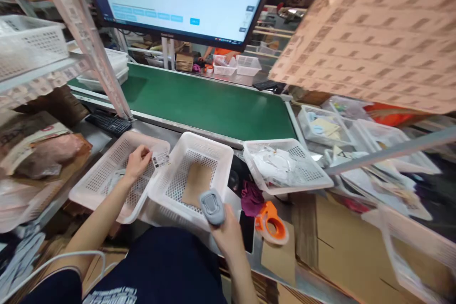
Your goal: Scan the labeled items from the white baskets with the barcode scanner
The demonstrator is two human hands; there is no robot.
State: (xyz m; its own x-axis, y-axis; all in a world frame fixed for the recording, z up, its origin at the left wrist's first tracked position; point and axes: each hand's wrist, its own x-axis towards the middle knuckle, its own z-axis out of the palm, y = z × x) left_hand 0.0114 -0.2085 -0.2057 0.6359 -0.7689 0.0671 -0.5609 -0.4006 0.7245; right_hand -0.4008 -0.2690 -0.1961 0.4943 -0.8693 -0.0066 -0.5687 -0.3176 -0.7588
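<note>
My left hand (138,163) pinches a small white printed label (161,158) above the left white basket (85,194). Some clear-wrapped items (116,179) lie in that basket, partly behind my forearm. Gripped in my right hand (228,230) is a grey handheld barcode scanner (212,206), over the near right corner of the middle white basket (225,152). A flat brown cardboard piece (197,183) lies inside the middle basket. The scanner covers part of that basket's near side.
A monitor (178,0) hangs above a green conveyor belt (199,99). Right of me are a basket of white plastic bags (274,164), an orange tape dispenser (271,223) and purple cloth (251,198). A keyboard (110,123) sits left. Across the belt, a person's hands (230,57) reach into a basket.
</note>
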